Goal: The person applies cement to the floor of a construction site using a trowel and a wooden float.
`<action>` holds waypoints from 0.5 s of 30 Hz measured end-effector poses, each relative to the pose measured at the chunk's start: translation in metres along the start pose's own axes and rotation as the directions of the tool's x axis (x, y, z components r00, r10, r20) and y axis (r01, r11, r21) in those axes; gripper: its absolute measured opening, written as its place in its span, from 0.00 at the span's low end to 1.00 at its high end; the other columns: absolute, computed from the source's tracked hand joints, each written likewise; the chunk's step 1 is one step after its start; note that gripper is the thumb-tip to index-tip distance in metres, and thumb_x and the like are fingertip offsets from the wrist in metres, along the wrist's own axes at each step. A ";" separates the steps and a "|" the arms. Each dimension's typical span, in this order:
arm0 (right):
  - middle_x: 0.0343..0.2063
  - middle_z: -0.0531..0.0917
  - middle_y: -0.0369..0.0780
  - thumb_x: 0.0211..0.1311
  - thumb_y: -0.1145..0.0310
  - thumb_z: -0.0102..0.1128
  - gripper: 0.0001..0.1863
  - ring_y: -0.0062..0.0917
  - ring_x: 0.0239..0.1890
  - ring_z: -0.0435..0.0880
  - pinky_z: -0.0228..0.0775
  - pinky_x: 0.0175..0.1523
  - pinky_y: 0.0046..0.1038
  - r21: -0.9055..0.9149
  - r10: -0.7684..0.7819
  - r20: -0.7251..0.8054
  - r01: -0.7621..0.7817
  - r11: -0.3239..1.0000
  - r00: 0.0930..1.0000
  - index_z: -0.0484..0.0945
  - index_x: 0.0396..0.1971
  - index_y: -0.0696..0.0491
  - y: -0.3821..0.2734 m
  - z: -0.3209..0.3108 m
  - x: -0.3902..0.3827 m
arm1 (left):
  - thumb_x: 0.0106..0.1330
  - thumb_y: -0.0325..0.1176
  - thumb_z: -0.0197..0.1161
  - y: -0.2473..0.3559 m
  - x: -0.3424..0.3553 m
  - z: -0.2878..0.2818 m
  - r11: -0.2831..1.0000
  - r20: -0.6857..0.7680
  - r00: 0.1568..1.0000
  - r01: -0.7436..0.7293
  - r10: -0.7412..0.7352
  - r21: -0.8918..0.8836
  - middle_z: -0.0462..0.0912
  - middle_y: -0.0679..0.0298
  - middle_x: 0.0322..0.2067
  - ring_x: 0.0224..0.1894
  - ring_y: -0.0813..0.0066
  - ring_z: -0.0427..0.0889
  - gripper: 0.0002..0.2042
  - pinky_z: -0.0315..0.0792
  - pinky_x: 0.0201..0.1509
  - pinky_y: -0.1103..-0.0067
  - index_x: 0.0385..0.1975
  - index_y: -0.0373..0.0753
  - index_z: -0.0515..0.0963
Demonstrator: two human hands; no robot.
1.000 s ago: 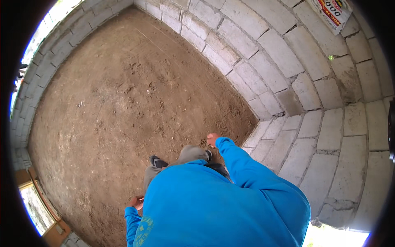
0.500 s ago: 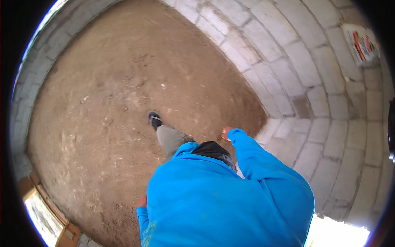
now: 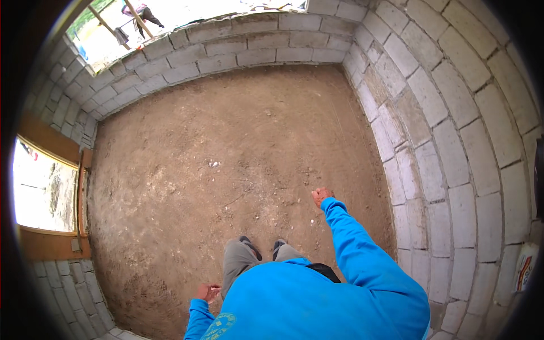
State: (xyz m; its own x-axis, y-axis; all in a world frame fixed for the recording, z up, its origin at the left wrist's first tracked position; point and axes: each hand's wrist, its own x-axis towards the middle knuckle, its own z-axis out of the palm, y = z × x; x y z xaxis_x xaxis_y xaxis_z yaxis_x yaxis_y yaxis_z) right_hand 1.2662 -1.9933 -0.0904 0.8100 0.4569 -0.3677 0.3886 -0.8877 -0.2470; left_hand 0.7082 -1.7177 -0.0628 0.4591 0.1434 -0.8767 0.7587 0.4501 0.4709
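My right hand [image 3: 323, 196] is held out ahead of my body, above the dirt floor [image 3: 170, 170]. Its fingers are curled in, and no object shows in them. Low beside my left hip hangs my left hand [image 3: 209, 292], its fingers loosely bent and a little apart, with nothing visible in it. Neither hand touches anything that I can see. Blue sleeves cover both arms, and a black item [image 3: 324, 272] shows at my waist by the right arm. My feet in dark footwear stand on the floor.
Grey block walls [image 3: 453, 141] rise on the right and at the back. A wooden-framed opening [image 3: 48, 147] lets in light on the left. Beyond the back window opening, a person [image 3: 141, 14] is outside. A printed white bag [image 3: 526, 267] is at the right wall. Small pale debris [image 3: 213, 164] dots the floor.
My view has turned left, bringing the back wall and its window into sight. My feet are now side by side. Both hands show more fully, the right one farther forward.
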 end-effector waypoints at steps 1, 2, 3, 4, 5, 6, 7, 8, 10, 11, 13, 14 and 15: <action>0.29 0.80 0.48 0.52 0.53 0.52 0.18 0.42 0.33 0.79 0.70 0.40 0.36 0.060 0.016 0.016 -0.017 0.998 1.000 0.79 0.25 0.54 -0.022 -0.018 0.016 | 0.65 0.37 0.43 0.007 0.004 0.005 0.934 -0.021 0.996 -0.078 0.091 0.348 0.77 0.47 0.33 0.35 0.57 0.76 0.19 0.71 0.37 0.70 0.34 0.26 0.75; 0.29 0.80 0.49 0.52 0.52 0.52 0.19 0.42 0.33 0.79 0.70 0.40 0.36 0.121 0.034 0.034 -0.037 0.992 0.999 0.79 0.24 0.53 -0.042 -0.027 0.035 | 0.65 0.37 0.43 0.017 0.007 0.005 0.941 -0.039 0.995 -0.074 0.092 0.330 0.77 0.47 0.33 0.35 0.57 0.76 0.19 0.71 0.37 0.70 0.34 0.26 0.75; 0.29 0.80 0.49 0.52 0.52 0.52 0.19 0.42 0.33 0.79 0.70 0.40 0.36 0.114 0.028 0.032 -0.032 0.993 0.999 0.79 0.24 0.53 -0.048 -0.031 0.049 | 0.62 0.38 0.48 0.035 0.013 0.004 0.874 -0.020 0.984 -0.147 0.176 0.464 0.79 0.53 0.31 0.31 0.66 0.76 0.16 0.70 0.33 0.73 0.36 0.29 0.76; 0.29 0.80 0.48 0.52 0.51 0.53 0.19 0.42 0.33 0.79 0.70 0.40 0.37 0.148 0.022 0.058 -0.031 0.988 0.998 0.79 0.25 0.53 -0.051 -0.027 0.058 | 0.58 0.38 0.54 0.050 0.018 0.003 0.784 -0.006 0.966 -0.206 0.258 0.586 0.81 0.58 0.29 0.28 0.74 0.77 0.15 0.70 0.30 0.77 0.37 0.33 0.78; 0.30 0.80 0.48 0.51 0.51 0.54 0.19 0.41 0.34 0.79 0.70 0.40 0.37 0.184 0.018 0.085 -0.033 0.982 0.996 0.79 0.26 0.53 -0.053 -0.022 0.064 | 0.58 0.38 0.54 0.059 0.025 -0.002 0.759 0.000 0.963 -0.213 0.271 0.615 0.81 0.58 0.28 0.28 0.74 0.77 0.15 0.70 0.30 0.76 0.37 0.34 0.78; 0.30 0.81 0.47 0.50 0.51 0.55 0.19 0.40 0.35 0.79 0.70 0.41 0.37 0.207 0.036 0.173 -0.072 0.976 0.984 0.80 0.28 0.53 -0.056 -0.013 0.067 | 0.58 0.38 0.54 0.067 0.037 -0.011 0.772 -0.007 0.966 -0.201 0.258 0.603 0.81 0.58 0.28 0.28 0.74 0.77 0.15 0.70 0.31 0.76 0.37 0.34 0.78; 0.31 0.81 0.47 0.50 0.51 0.56 0.19 0.40 0.35 0.79 0.70 0.41 0.36 0.227 0.058 0.257 -0.119 0.967 0.965 0.80 0.29 0.52 -0.056 -0.003 0.069 | 0.57 0.38 0.54 0.076 0.049 -0.024 0.798 -0.013 0.975 -0.175 0.224 0.577 0.81 0.58 0.28 0.28 0.73 0.77 0.15 0.71 0.31 0.76 0.37 0.35 0.78; 0.33 0.81 0.46 0.49 0.52 0.57 0.18 0.38 0.38 0.79 0.70 0.43 0.35 0.092 0.071 0.324 -0.106 0.990 0.943 0.80 0.31 0.52 -0.064 0.003 0.069 | 0.57 0.38 0.54 0.080 0.059 -0.039 0.826 -0.028 0.983 -0.136 0.180 0.547 0.81 0.58 0.27 0.28 0.73 0.78 0.15 0.71 0.32 0.76 0.37 0.35 0.78; 0.38 0.80 0.45 0.50 0.54 0.57 0.19 0.40 0.41 0.78 0.70 0.45 0.36 -0.007 0.175 0.409 -0.189 0.982 0.896 0.79 0.36 0.51 -0.043 0.035 0.070 | 0.57 0.38 0.54 0.109 0.094 -0.077 0.860 -0.032 0.993 -0.086 0.118 0.503 0.81 0.58 0.27 0.28 0.72 0.78 0.14 0.71 0.33 0.75 0.37 0.36 0.78; 0.40 0.80 0.43 0.52 0.58 0.55 0.16 0.39 0.43 0.78 0.71 0.46 0.36 -0.398 -0.163 0.634 0.500 0.769 0.756 0.78 0.39 0.49 -0.017 0.052 0.068 | 0.57 0.38 0.55 0.132 0.118 -0.098 0.873 -0.016 0.997 -0.061 0.079 0.484 0.81 0.58 0.26 0.28 0.72 0.79 0.14 0.72 0.33 0.75 0.37 0.36 0.78; 0.40 0.79 0.41 0.54 0.60 0.53 0.14 0.37 0.44 0.78 0.72 0.46 0.37 -0.340 0.092 0.726 0.241 0.909 0.681 0.78 0.40 0.47 0.028 0.074 0.057 | 0.56 0.38 0.55 0.188 0.173 -0.144 0.918 -0.012 1.000 0.008 -0.003 0.397 0.81 0.58 0.26 0.28 0.71 0.79 0.14 0.72 0.34 0.74 0.37 0.37 0.78; 0.41 0.79 0.40 0.54 0.61 0.53 0.14 0.37 0.44 0.78 0.72 0.46 0.37 -0.324 0.169 0.747 0.130 0.937 0.643 0.78 0.40 0.47 0.037 0.081 0.058 | 0.56 0.38 0.55 0.223 0.210 -0.174 0.939 -0.032 0.999 0.052 -0.044 0.341 0.81 0.58 0.25 0.28 0.70 0.79 0.14 0.72 0.34 0.74 0.37 0.38 0.78; 0.39 0.80 0.39 0.55 0.62 0.52 0.13 0.35 0.45 0.77 0.72 0.46 0.37 -0.305 0.204 0.712 0.035 0.952 0.671 0.78 0.39 0.46 0.023 0.071 0.061 | 0.56 0.38 0.55 0.263 0.221 -0.197 0.931 -0.097 0.994 0.074 -0.041 0.356 0.81 0.58 0.25 0.28 0.70 0.80 0.13 0.72 0.35 0.73 0.37 0.38 0.79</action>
State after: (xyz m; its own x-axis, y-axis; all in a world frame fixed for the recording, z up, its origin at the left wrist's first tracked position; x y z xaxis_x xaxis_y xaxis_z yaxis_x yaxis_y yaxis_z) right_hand 1.2932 -1.9821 -0.1824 0.3100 0.1667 -0.9360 0.5327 -0.8459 0.0258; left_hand 0.9185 -1.3941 -0.1520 0.3802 0.2095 -0.9009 0.9052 0.1158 0.4089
